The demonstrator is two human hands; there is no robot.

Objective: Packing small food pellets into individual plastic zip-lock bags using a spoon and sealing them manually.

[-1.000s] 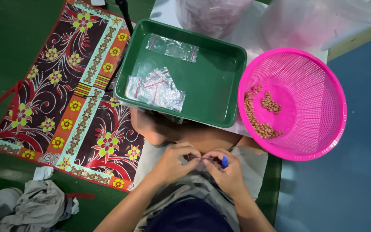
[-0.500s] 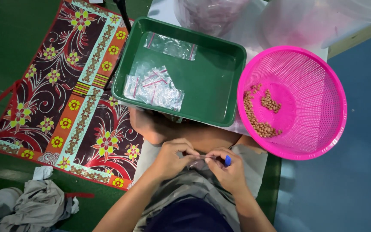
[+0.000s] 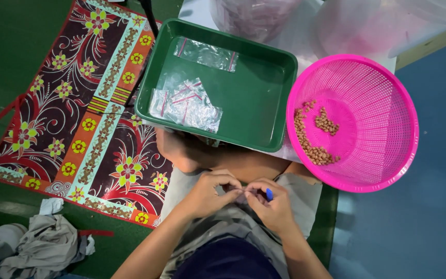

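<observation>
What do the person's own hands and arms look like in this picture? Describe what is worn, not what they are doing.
Both forearms are bare, with no sleeves in view. The left hand and the right hand wear no gloves, and no rings or watch show. A small blue patch sits at a right fingertip; whether it is a nail or a cover cannot be told.

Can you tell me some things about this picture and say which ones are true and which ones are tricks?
1. The pink basket has peanuts in it. True.
2. The green tray is full of peanuts. False: it holds only small clear bags.
3. Both hands, the left hand and the right hand, meet over the lap, pinching something small. True.
4. The basket sits on the flowered mat. False: the mat lies on the other side of the tray, and the basket is off it.
5. A crumpled grey cloth lies near the mat's corner. True.
</observation>
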